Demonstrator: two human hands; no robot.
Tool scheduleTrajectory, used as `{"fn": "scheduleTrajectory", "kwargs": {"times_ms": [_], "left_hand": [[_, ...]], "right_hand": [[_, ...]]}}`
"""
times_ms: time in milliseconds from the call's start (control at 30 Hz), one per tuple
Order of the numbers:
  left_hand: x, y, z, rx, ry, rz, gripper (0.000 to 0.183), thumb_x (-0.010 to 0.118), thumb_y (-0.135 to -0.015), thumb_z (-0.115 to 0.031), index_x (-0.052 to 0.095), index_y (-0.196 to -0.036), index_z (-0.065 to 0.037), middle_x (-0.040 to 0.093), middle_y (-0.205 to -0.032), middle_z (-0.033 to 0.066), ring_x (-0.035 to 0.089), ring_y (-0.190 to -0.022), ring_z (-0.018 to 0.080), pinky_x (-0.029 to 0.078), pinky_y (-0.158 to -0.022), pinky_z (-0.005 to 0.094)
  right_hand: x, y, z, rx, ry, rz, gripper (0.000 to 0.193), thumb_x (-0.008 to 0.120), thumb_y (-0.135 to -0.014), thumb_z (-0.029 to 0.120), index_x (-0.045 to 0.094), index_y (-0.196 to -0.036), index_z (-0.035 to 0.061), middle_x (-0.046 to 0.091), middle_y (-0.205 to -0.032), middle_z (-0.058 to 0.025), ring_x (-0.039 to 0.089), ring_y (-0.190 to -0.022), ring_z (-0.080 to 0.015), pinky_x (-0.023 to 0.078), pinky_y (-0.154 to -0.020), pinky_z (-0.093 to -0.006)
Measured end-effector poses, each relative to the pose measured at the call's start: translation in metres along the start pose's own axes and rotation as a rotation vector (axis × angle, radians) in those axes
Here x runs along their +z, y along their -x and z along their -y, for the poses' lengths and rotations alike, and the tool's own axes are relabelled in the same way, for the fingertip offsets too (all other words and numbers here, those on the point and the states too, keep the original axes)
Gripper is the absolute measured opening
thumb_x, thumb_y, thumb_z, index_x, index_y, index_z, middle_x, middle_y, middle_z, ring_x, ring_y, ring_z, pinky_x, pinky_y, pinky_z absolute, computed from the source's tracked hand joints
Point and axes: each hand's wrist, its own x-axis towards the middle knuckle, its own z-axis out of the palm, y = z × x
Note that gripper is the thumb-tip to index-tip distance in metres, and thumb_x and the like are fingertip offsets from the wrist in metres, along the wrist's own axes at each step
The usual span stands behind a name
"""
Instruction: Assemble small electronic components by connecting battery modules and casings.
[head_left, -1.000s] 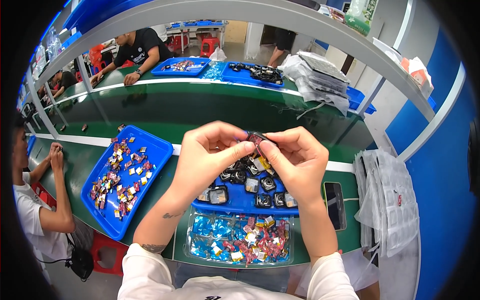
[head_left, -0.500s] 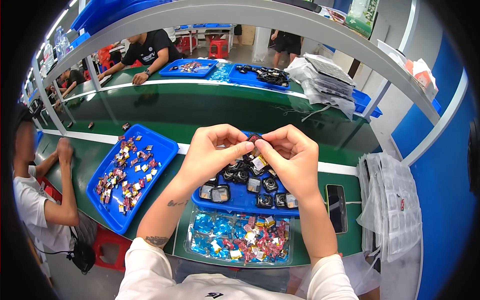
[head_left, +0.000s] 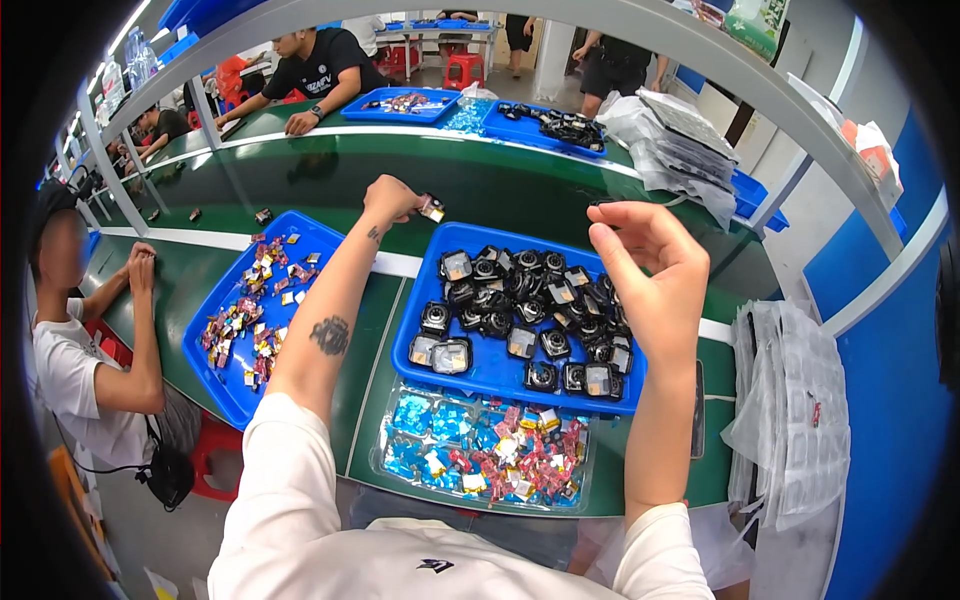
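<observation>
Left tray [head_left: 222, 388], loose parts inside; forearm crosses its right edge. Left hand [head_left: 390, 198]: fingers curled, clamped on a small part [head_left: 431, 208], over green surface [head_left: 330, 190] just past the middle tray's [head_left: 404, 330] far-left corner. Green bench strip [head_left: 372, 325] separates the trays. Middle tray holds black cases [head_left: 497, 298]. Right hand [head_left: 660, 265] above its right edge: thumb, forefinger slightly apart; cannot tell whether holding anything.

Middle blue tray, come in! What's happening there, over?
Left hand at small white-yellow piece, beyond blue tray. Right hand raised, partly hiding tray's right edge. Black camera-like units heaped inside.
</observation>
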Motion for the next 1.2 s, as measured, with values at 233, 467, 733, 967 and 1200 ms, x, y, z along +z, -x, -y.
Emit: {"fn": "scheduleTrajectory", "kwargs": {"times_ms": [233,467,733,967,1200], "left_hand": [[0.018,0.001,0.035,0.054,-0.119,0.029,0.029,0.079,-0.068,-0.035,0.073,-0.072,-0.007,0.066,-0.062,0.004,0.065,-0.056,0.017,0.054,-0.057,0.0294],[-0.053,0.093,-0.034,0.54,-0.008,-0.152,0.039,0.06,-0.087,-0.046,0.075,-0.081,-0.01,0.068,-0.07,0.0046,0.061,-0.066,0.01,0.048,-0.064,0.0272],[-0.201,0.272,-0.065,1.376,0.555,0.283,0.018,0.063,-0.077,-0.008,0.062,-0.09,0.004,0.055,-0.075,0.0071,0.049,-0.061,0.0153,0.044,-0.059,0.0309],[-0.23,0.291,-0.01,1.357,0.482,0.129,0.016,0.066,-0.072,-0.005,0.062,-0.087,0.002,0.054,-0.074,0.0071,0.048,-0.059,0.0158,0.041,-0.055,0.0303],[-0.183,0.314,-0.022,1.461,0.399,-0.005,0.017,0.069,-0.067,-0.002,0.063,-0.083,0.0,0.054,-0.074,0.0072,0.047,-0.057,0.0163,0.037,-0.051,0.0298]], "right_hand": [[-0.014,0.006,0.018,-0.038,-0.17,0.015,0.014,0.066,-0.088,0.011,0.069,-0.085,-0.0026,0.068,-0.077,-0.0061,0.06,-0.065,-0.007,0.047,-0.058,-0.0199],[-0.09,0.038,0.062,-0.671,-0.264,0.287,0.094,0.066,-0.084,0.042,0.007,-0.149,0.0071,0.06,-0.085,-0.0096,0.06,-0.069,-0.0228,0.047,-0.081,-0.0354],[-0.187,0.092,0.017,-0.574,-0.361,0.125,0.073,0.063,-0.086,0.036,0.014,-0.132,0.006,0.058,-0.081,-0.0087,0.058,-0.066,-0.0207,0.045,-0.074,-0.033],[-0.24,0.119,0.001,-0.607,-0.425,-0.009,0.054,0.06,-0.087,0.031,0.022,-0.114,0.0049,0.055,-0.078,-0.0078,0.055,-0.062,-0.0187,0.043,-0.067,-0.0307],[-0.201,0.142,0.005,-0.733,-0.455,-0.225,0.037,0.057,-0.088,0.026,0.029,-0.097,0.0037,0.053,-0.074,-0.0069,0.053,-0.059,-0.0167,0.041,-0.061,-0.0283]]}}
